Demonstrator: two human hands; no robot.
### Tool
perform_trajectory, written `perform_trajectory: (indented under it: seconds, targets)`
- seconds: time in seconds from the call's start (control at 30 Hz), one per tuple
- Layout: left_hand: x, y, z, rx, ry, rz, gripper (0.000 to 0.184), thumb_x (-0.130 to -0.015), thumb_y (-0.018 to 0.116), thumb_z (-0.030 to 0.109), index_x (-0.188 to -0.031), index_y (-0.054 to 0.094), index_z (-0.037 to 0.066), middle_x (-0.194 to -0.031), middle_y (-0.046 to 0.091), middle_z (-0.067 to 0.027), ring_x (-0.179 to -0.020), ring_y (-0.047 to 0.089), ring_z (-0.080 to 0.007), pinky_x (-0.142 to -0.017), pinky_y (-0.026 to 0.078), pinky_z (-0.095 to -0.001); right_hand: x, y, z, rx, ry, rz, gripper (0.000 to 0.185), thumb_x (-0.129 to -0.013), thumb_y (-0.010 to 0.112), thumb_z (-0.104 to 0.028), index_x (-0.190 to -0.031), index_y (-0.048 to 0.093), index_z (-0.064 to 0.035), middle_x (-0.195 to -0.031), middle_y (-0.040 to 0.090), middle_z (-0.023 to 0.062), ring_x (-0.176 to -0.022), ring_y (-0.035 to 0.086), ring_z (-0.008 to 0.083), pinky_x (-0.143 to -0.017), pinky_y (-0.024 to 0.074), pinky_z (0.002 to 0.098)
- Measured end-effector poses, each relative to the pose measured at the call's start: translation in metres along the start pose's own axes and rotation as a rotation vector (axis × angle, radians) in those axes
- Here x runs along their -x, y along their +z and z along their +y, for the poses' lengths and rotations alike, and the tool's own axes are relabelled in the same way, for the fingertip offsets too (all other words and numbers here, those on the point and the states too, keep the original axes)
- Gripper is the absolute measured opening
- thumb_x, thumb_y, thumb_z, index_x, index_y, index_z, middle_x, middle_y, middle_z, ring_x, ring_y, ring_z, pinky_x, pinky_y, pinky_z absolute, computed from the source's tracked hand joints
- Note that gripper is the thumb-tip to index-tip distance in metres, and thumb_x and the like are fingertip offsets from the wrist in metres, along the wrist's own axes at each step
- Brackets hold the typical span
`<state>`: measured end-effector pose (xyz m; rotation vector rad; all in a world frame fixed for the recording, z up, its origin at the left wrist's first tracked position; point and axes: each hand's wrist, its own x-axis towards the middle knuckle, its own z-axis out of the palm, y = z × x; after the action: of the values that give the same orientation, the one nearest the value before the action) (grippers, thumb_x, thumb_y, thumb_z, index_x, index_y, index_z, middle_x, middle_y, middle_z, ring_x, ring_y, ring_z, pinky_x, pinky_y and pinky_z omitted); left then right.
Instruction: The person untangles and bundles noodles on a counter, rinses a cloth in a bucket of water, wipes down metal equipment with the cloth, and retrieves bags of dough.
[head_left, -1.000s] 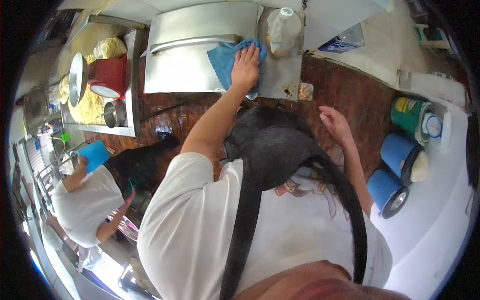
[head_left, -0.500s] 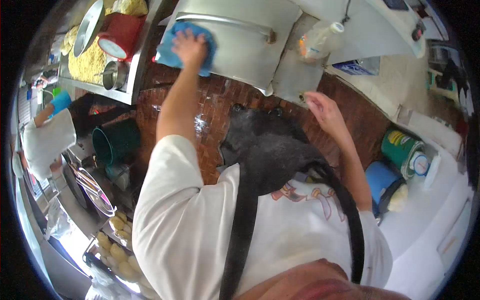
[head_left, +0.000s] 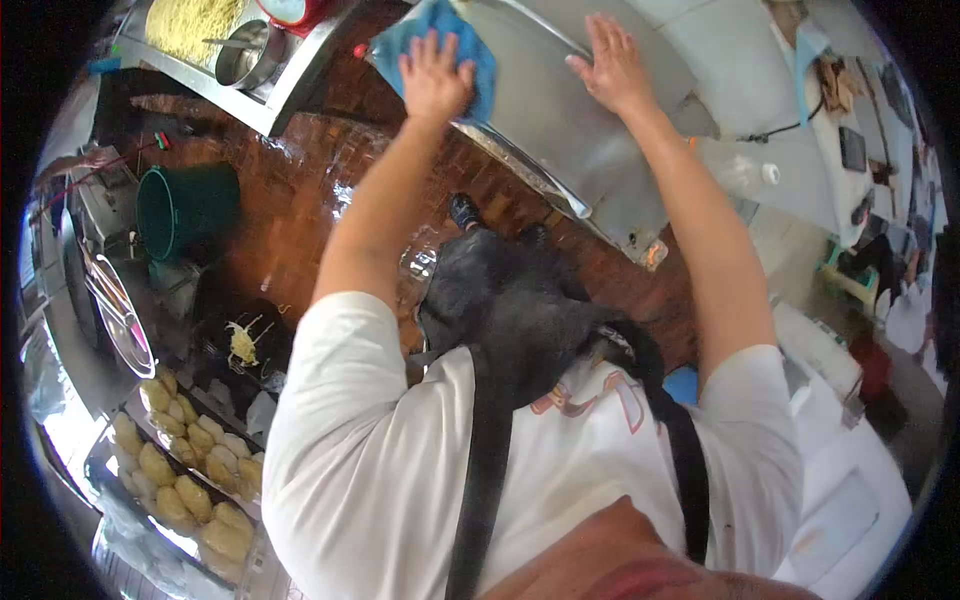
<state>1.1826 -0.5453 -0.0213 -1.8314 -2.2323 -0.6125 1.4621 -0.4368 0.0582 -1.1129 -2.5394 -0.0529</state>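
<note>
My left hand [head_left: 437, 82] lies flat with fingers spread on a blue cloth [head_left: 480, 60], pressing it against the left edge of a brushed metal panel [head_left: 560, 110]. A long metal bar handle [head_left: 535, 18] runs along the panel's top. My right hand [head_left: 612, 72] is empty, its fingers extended and thumb apart, just right of the bar's end. Whether its palm touches the panel I cannot tell. A translucent plastic bottle [head_left: 735, 165] lies on the pale surface beyond my right forearm.
A metal counter [head_left: 262, 108] at upper left carries noodles [head_left: 190, 28], a metal pot [head_left: 248, 58] and a red scale. A dark green bucket [head_left: 185, 210] stands on the wet brown tiled floor [head_left: 290, 220]. Trays of yellowish rounded pieces [head_left: 190, 450] are at lower left.
My right hand has risen from beside the apron to the panel. My left hand stays on the cloth, which sits further right in the view. The whole view has shifted and turned.
</note>
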Motion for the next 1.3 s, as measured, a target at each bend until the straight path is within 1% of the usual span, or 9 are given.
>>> perform_trajectory:
  seconds: [0.13, 0.23, 0.3, 0.53, 0.63, 0.7, 0.83, 1.17, 1.3]
  targets:
    - [-0.039, 0.013, -0.044, -0.052, -0.127, 0.084, 0.058, -0.093, 0.05, 0.044, -0.139, 0.05, 0.009, -0.146, 0.047, -0.0191, -0.137, 0.04, -0.0392, -0.109, 0.028, -0.0618, -0.02, 0.033, 0.008, 0.074, -0.171, -0.202, 0.072, -0.096, 0.056, -0.044, -0.152, 0.029, -0.0088, -0.154, 0.035, 0.0151, -0.143, 0.03, 0.0359, -0.118, 0.0227, 0.0476]
    - [-0.019, -0.009, -0.012, -0.469, -0.177, -0.219, 0.054, -0.102, 0.043, 0.039, -0.148, 0.041, 0.01, -0.152, 0.04, -0.0183, -0.137, 0.041, -0.0362, -0.114, 0.032, -0.0435, -0.021, 0.042, 0.02, -0.039, -0.249, -0.231, 0.074, -0.095, 0.057, -0.045, -0.153, 0.028, -0.009, -0.155, 0.034, 0.0161, -0.144, 0.029, 0.0357, -0.118, 0.0226, 0.0489]
    - [0.002, 0.01, 0.029, -0.15, -0.065, -0.002, 0.057, -0.091, 0.051, 0.036, -0.136, 0.05, 0.001, -0.145, 0.046, -0.0218, -0.135, 0.041, -0.0404, -0.108, 0.028, -0.0624, -0.027, 0.047, 0.025, -0.116, -0.29, -0.203, 0.075, -0.094, 0.06, -0.043, -0.152, 0.029, -0.0089, -0.153, 0.036, 0.0175, -0.142, 0.032, 0.0358, -0.117, 0.0261, 0.0493]
    - [0.102, -0.026, 0.121, 0.609, -0.098, -0.198, 0.062, -0.086, 0.058, 0.022, -0.144, 0.045, 0.003, -0.154, 0.032, -0.0246, -0.145, 0.027, -0.0414, -0.116, 0.019, -0.0615, -0.031, 0.047, 0.019, -0.125, -0.254, -0.269, 0.076, -0.094, 0.064, -0.035, -0.152, 0.026, -0.0044, -0.146, 0.043, 0.0246, -0.134, 0.042, 0.0415, -0.11, 0.0362, 0.0463]
    - [0.059, 0.031, 0.048, 0.559, -0.352, 0.463, 0.061, -0.091, 0.053, 0.019, -0.146, 0.036, 0.0, -0.154, 0.029, -0.0281, -0.144, 0.023, -0.0472, -0.117, 0.017, -0.0607, -0.026, 0.039, 0.012, -0.103, -0.179, -0.344, 0.077, -0.093, 0.065, -0.037, -0.152, 0.027, -0.0057, -0.141, 0.048, 0.0266, -0.128, 0.048, 0.0423, -0.106, 0.0402, 0.0468]
    - [0.026, 0.041, -0.01, 0.712, -0.535, 0.57, 0.052, -0.094, 0.054, 0.022, -0.139, 0.042, -0.002, -0.147, 0.036, -0.0261, -0.137, 0.03, -0.0464, -0.116, 0.022, -0.0524, -0.027, 0.039, 0.007, -0.095, -0.186, -0.347, 0.078, -0.093, 0.065, -0.039, -0.152, 0.026, -0.0069, -0.139, 0.049, 0.0273, -0.125, 0.05, 0.0426, -0.104, 0.0421, 0.0468]
    - [0.033, 0.096, -0.012, 1.061, -0.875, 0.573, 0.051, -0.096, 0.052, 0.026, -0.137, 0.044, -0.001, -0.139, 0.039, -0.0221, -0.13, 0.034, -0.0402, -0.112, 0.026, -0.0481, -0.026, 0.04, 0.006, -0.038, -0.238, -0.331, 0.079, -0.094, 0.061, -0.042, -0.152, 0.023, -0.0039, -0.141, 0.046, 0.0287, -0.127, 0.049, 0.0439, -0.105, 0.042, 0.0452]
    - [0.202, 0.169, 0.235, 1.978, -1.715, 0.582, 0.049, -0.1, 0.047, 0.037, -0.135, 0.048, 0.003, -0.12, 0.047, -0.0122, -0.112, 0.043, -0.0248, -0.101, 0.034, -0.0373, -0.027, 0.037, -0.001, -0.006, -0.316, -0.335, 0.078, -0.093, 0.064, -0.032, -0.15, 0.023, 0.0025, -0.142, 0.044, 0.0309, -0.128, 0.048, 0.0448, -0.106, 0.0414, 0.0449]
    - [0.176, 0.221, 0.178, 2.206, -1.718, 0.709, 0.05, -0.102, 0.045, 0.042, -0.134, 0.05, 0.004, -0.112, 0.05, -0.0082, -0.104, 0.046, -0.0186, -0.096, 0.038, -0.033, -0.029, 0.037, -0.004, -0.003, -0.294, -0.353, 0.079, -0.092, 0.066, -0.029, -0.15, 0.023, 0.0022, -0.142, 0.043, 0.0305, -0.128, 0.048, 0.045, -0.106, 0.0413, 0.0448]
